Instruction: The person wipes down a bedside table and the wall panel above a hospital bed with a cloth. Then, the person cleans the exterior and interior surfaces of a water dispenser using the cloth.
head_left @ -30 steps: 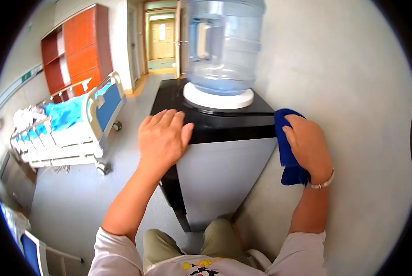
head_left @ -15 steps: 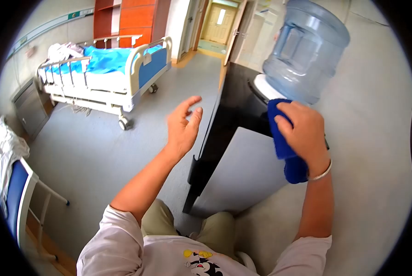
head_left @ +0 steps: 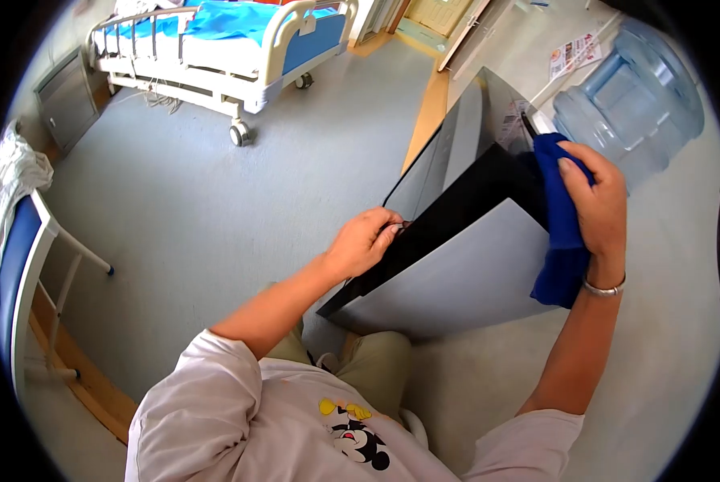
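A blue cloth (head_left: pixel 563 241) hangs from my right hand (head_left: pixel 599 197), whose fingers are closed on it against the upper side of a water dispenser (head_left: pixel 464 265). The dispenser has a black front and a grey side panel. A clear blue water bottle (head_left: pixel 629 100) sits upside down on its top, just beyond my right hand. My left hand (head_left: pixel 364 243) is closed in a pinch at the dispenser's front edge, partway down. The exact part between those fingertips is mostly hidden.
A wheeled hospital bed (head_left: pixel 255 87) with blue bedding stands at the far left. Near left is a blue-padded chair (head_left: pixel 24 257) with white cloth on it. A metal cabinet (head_left: pixel 68 98) stands by the wall. An open door (head_left: pixel 476 36) is at the back.
My left hand has moved right from open air onto the dispenser's front edge and closed there. My right hand, still holding the blue cloth, appears farther right as the view has shifted.
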Action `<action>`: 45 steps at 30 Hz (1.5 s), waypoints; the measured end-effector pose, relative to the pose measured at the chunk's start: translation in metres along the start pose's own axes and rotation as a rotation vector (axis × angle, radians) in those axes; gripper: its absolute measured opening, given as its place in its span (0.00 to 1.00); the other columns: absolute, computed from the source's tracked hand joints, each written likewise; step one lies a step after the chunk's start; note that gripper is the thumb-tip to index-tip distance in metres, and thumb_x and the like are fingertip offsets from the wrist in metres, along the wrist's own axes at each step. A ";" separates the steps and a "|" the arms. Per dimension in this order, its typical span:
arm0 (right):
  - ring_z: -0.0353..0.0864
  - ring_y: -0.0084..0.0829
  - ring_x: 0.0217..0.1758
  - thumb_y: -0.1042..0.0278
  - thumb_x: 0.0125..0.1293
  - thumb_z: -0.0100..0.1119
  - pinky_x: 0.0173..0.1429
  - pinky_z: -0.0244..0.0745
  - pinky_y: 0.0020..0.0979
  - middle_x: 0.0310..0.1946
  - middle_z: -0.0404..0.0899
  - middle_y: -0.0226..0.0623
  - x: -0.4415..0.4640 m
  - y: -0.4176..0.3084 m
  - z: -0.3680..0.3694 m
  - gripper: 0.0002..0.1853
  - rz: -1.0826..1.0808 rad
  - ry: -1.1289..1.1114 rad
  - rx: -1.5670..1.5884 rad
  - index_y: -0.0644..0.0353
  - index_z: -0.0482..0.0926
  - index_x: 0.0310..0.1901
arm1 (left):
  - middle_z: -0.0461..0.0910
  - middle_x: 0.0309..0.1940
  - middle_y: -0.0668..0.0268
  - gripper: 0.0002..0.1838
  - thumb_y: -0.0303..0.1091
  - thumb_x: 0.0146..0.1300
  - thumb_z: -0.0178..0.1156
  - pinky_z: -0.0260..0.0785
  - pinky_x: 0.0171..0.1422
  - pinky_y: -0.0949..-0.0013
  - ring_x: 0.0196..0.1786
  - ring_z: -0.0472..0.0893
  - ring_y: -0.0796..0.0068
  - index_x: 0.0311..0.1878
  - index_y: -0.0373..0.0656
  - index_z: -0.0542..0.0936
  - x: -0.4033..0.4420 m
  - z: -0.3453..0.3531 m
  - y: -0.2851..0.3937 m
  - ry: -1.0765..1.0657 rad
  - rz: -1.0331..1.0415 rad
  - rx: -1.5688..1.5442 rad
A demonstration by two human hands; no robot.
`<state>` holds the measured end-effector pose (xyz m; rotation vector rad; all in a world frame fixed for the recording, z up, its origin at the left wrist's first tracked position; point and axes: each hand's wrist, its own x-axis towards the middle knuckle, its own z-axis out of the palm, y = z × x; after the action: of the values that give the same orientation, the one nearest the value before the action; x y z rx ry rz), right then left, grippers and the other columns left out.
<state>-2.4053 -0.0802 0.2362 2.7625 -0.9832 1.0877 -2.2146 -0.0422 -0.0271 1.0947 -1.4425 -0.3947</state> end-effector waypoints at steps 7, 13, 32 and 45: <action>0.73 0.19 0.32 0.72 0.58 0.55 0.40 0.69 0.21 0.31 0.79 0.33 -0.006 0.000 0.002 0.11 0.052 0.026 -0.033 0.69 0.77 0.41 | 0.76 0.30 0.60 0.10 0.33 0.66 0.49 0.68 0.40 0.68 0.33 0.75 0.68 0.41 0.37 0.74 0.017 -0.035 -0.043 0.135 -0.009 0.156; 0.73 0.21 0.32 0.70 0.58 0.55 0.41 0.68 0.22 0.32 0.79 0.35 -0.005 0.003 0.002 0.12 0.046 0.032 -0.060 0.69 0.78 0.41 | 0.75 0.32 0.60 0.21 0.48 0.65 0.45 0.66 0.47 0.68 0.38 0.74 0.68 0.42 0.39 0.75 0.044 -0.097 -0.083 0.026 0.011 -0.073; 0.73 0.34 0.27 0.73 0.50 0.58 0.29 0.67 0.32 0.24 0.72 0.36 -0.037 -0.067 0.038 0.12 -0.499 0.013 -0.314 0.62 0.77 0.38 | 0.74 0.49 0.58 0.24 0.44 0.63 0.54 0.66 0.55 0.69 0.51 0.74 0.72 0.56 0.36 0.68 -0.016 -0.077 0.032 -0.348 -0.179 -0.456; 0.73 0.34 0.26 0.64 0.51 0.62 0.28 0.67 0.31 0.22 0.72 0.34 0.004 -0.076 0.040 0.11 -0.644 -0.033 -0.382 0.57 0.77 0.35 | 0.77 0.31 0.71 0.15 0.45 0.63 0.54 0.67 0.39 0.74 0.33 0.74 0.81 0.41 0.42 0.76 -0.039 -0.087 0.007 0.265 -0.633 -0.764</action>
<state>-2.3364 -0.0306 0.2241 2.4863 -0.2137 0.6675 -2.1448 0.0233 -0.0251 0.8876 -0.5754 -1.0986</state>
